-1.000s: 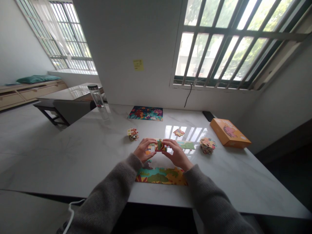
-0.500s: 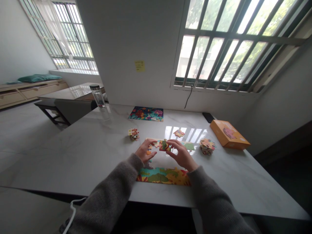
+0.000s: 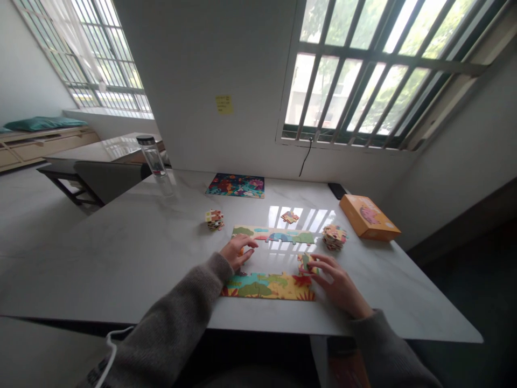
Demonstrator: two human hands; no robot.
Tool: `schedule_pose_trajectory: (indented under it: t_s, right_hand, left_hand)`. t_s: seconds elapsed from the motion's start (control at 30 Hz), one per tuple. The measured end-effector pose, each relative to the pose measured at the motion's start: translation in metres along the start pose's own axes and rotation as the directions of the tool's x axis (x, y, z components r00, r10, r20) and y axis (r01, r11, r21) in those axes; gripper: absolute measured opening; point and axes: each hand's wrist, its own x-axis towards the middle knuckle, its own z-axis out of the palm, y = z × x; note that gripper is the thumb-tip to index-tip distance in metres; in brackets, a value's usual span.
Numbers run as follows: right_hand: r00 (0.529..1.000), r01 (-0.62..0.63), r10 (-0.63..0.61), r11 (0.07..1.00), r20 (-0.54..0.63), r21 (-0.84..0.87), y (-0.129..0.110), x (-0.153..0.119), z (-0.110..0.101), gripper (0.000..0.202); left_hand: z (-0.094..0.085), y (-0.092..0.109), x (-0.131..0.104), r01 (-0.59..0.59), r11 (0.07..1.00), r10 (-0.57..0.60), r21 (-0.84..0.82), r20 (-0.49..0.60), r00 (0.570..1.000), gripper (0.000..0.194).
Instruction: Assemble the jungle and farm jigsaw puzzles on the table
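Note:
My right hand (image 3: 335, 280) has its fingers on a jigsaw puzzle piece (image 3: 304, 262) with green and yellow print. That piece sits at the right end of the bottom puzzle strip (image 3: 262, 286), by its upper edge; whether it is joined I cannot tell. My left hand (image 3: 238, 251) rests over the left side of the puzzle, thumb and fingers apart, partly hiding pieces there. Beyond it runs the joined top strip (image 3: 283, 236). Between the two strips the white tabletop shows.
Stacked puzzle pieces stand at the left (image 3: 214, 220) and right (image 3: 334, 237). A few loose pieces (image 3: 290, 216) lie behind the top strip. Farther back are a picture sheet (image 3: 236, 185), a glass bottle (image 3: 152, 156), a black phone-like object (image 3: 336, 191) and an orange box (image 3: 369, 217).
My right hand has moved right and toward me, taking the puzzle piece down to the bottom strip's right end. My left hand has come off that piece. The view has shifted slightly.

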Motion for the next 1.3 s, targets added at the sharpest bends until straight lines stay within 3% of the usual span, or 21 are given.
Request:
schedule_pose_trajectory:
  t_s: [0.3, 0.53, 0.63, 0.8, 1.03, 1.17, 1.3]
  right_hand:
    - [0.99, -0.043, 0.05, 0.998, 0.129, -0.056, -0.006, -0.04, -0.022, 0.025]
    - [0.977, -0.061, 0.076, 0.995, 0.199, -0.08, -0.008, -0.044, -0.027, 0.021]
    - [0.983, -0.058, 0.07, 0.996, 0.17, -0.075, -0.007, -0.041, -0.027, 0.021]
    - [0.994, -0.03, 0.034, 0.999, 0.108, -0.038, -0.015, -0.019, -0.018, 0.034]
    - [0.967, 0.139, -0.146, 0.989, 0.211, 0.046, -0.047, 0.043, 0.02, 0.035]
    - [0.955, 0.195, -0.213, 0.975, 0.206, 0.104, -0.06, 0.072, 0.039, 0.04]
    - [0.948, 0.23, -0.26, 0.958, 0.185, 0.169, -0.066, 0.086, 0.05, 0.046]
  left_hand:
    - [0.007, 0.0, -0.001, 0.01, 0.999, -0.01, -0.039, -0.005, 1.0, 0.014]
    - [0.01, -0.004, -0.002, 0.009, 1.0, -0.009, -0.007, 0.023, 1.0, 0.015]
    - [0.01, -0.005, -0.002, 0.003, 1.0, -0.003, -0.007, 0.027, 1.0, 0.016]
    - [0.006, -0.005, 0.001, -0.007, 1.0, 0.007, 0.01, -0.011, 1.0, 0.016]
    - [0.001, -0.002, 0.002, -0.009, 1.0, 0.008, -0.02, -0.043, 0.999, 0.015]
    - [-0.001, 0.002, 0.001, 0.108, 0.988, -0.11, -0.109, -0.021, 0.994, 0.02]
    - [-0.003, 0.005, 0.001, 0.224, 0.91, -0.219, -0.348, 0.053, 0.974, 0.042]
